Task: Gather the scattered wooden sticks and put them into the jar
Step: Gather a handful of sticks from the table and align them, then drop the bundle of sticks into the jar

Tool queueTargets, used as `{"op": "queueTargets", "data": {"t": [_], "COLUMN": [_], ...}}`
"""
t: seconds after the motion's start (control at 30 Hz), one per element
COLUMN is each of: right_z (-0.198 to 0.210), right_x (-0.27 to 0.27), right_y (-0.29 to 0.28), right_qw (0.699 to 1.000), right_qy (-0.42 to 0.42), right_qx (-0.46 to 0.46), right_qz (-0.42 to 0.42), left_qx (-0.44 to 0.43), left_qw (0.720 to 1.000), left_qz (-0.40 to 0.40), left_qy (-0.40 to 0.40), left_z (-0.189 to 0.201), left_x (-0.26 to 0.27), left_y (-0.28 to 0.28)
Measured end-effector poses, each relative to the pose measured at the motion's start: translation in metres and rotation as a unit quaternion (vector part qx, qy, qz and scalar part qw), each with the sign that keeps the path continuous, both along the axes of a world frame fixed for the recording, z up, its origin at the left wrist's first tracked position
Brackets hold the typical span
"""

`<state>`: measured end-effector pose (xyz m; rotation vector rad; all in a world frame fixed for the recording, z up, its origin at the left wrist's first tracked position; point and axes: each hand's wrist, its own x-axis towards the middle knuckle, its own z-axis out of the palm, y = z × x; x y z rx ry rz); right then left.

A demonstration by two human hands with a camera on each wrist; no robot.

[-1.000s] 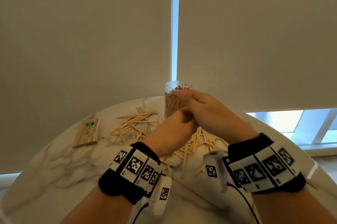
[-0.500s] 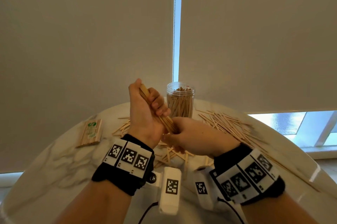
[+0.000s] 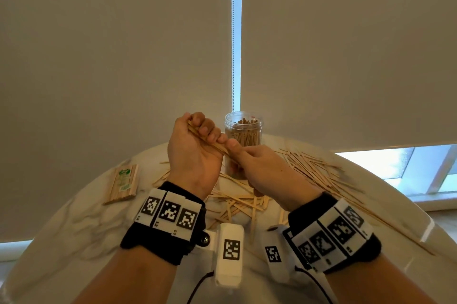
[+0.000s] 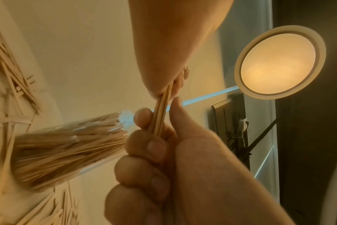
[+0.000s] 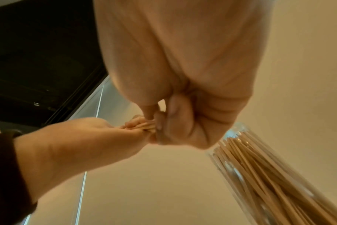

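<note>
Two hands on one bundle (image 3: 209,143) of sticks, held in the air. Left hand (image 3: 195,152) has its fingers curled round the upper part, the bundle running diagonally through the fist; right hand (image 3: 262,170) pinches the lower end between thumb and fingers, just below and right of the left grip. Left wrist view shows the bundle (image 4: 161,115) as several sticks packed tight, too blurred for an exact count, with left fingers (image 4: 144,117) on one side and the thumb on the other. In the right wrist view only the stick ends (image 5: 146,125) show where the two hands meet. One jar (image 3: 243,135) stands upright just behind the grip, touching neither hand as far as I can tell, lid off, already packed with upright sticks. Loose sticks lie in three rough patches on the table (image 3: 74,229): one big fan (image 3: 319,175) right of the grip, one heap (image 3: 237,202) directly below the hands, a few (image 3: 162,176) left of the left wrist. Individual count not possible, dozens at least. One flat wrapped pack (image 3: 122,185) of sticks lies well left of the grip, apart from the loose ones. Two roller blinds (image 3: 111,56) behind the table, one bright gap between them.
</note>
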<state>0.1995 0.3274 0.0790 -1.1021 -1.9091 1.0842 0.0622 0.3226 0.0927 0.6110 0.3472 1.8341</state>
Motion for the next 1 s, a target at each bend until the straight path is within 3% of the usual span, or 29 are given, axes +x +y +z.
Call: {"op": "queueTargets", "data": {"t": [0.13, 0.27, 0.43, 0.53, 0.63, 0.77, 0.9, 1.0], "right_z": [0.001, 0.005, 0.022, 0.032, 0.047, 0.079, 0.095, 0.103], "right_x": [0.008, 0.019, 0.040, 0.054, 0.053, 0.023, -0.007, -0.019], "right_y": [0.003, 0.006, 0.009, 0.023, 0.051, 0.090, 0.123, 0.129], "right_qw": [0.992, 0.996, 0.985, 0.969, 0.953, 0.926, 0.874, 0.824], "right_qy": [0.109, 0.074, 0.029, 0.006, -0.061, -0.188, -0.353, -0.465], "right_qx": [-0.056, -0.019, 0.064, 0.129, 0.181, 0.249, 0.290, 0.299], "right_qz": [0.003, -0.050, -0.155, -0.209, -0.236, -0.214, -0.166, -0.125], "left_qx": [-0.012, -0.055, -0.138, -0.183, -0.218, -0.225, -0.205, -0.188], "left_qw": [1.000, 0.998, 0.964, 0.918, 0.851, 0.781, 0.796, 0.776], "left_qz": [-0.011, 0.017, 0.107, 0.106, 0.086, 0.068, 0.052, 0.099], "left_qy": [-0.015, 0.020, 0.200, 0.337, 0.470, 0.578, 0.567, 0.594], "left_z": [-0.007, -0.018, -0.030, -0.030, -0.023, -0.018, -0.019, -0.028], "left_x": [0.001, 0.009, 0.010, 0.003, -0.003, -0.003, 0.004, 0.007], "left_y": [0.006, 0.007, 0.013, 0.030, 0.053, 0.083, 0.099, 0.105]}}
